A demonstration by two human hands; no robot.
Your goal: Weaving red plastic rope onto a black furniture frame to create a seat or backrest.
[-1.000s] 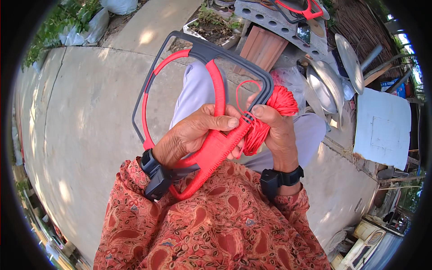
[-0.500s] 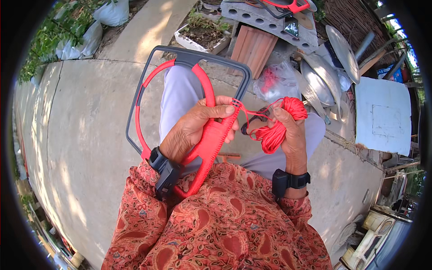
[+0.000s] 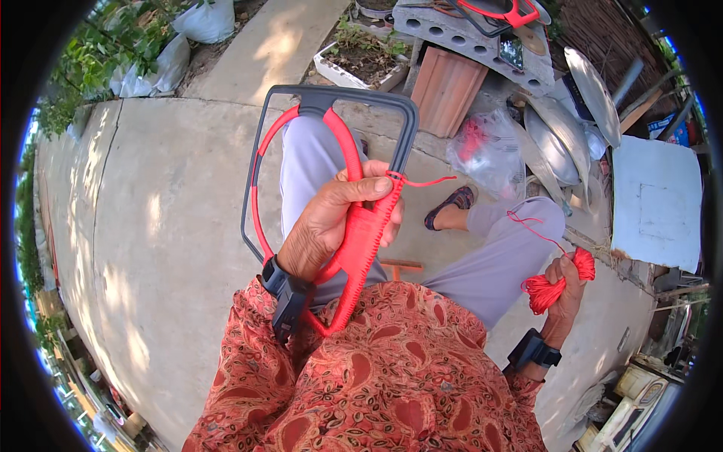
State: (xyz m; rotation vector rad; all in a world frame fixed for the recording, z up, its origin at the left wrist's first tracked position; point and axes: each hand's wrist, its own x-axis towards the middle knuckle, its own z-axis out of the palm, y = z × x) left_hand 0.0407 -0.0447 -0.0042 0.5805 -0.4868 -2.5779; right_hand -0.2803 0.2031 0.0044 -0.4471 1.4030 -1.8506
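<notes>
Gripping hard, the left hand [image 3: 335, 226] is closed around a flat red plastic frame with a wide grey outer rim [image 3: 331, 102], thumb laid across the top of the red wound section and fingers curled behind it. That frame stands tilted in front of the person's chest, its grey end pointing away over the grey trouser legs [image 3: 489, 264], its red tip down against the patterned orange sleeve [image 3: 361, 377]. Red cord is wound tightly along one side of the frame, and a short loose end sticks out to the right near the thumb.

Off to the right and lower, the right hand [image 3: 565, 290] is closed around a small bundle of thin red string [image 3: 553, 282], held well apart from the frame; a thin strand rises from the bundle. Both wrists wear dark bands.

Beyond the knees lie a sandalled foot [image 3: 450, 205], a clear plastic bag [image 3: 489, 151], metal dishes [image 3: 591, 94], a grey concrete block [image 3: 467, 34] and a white board [image 3: 655, 203], all on pale concrete paving [image 3: 151, 196].
</notes>
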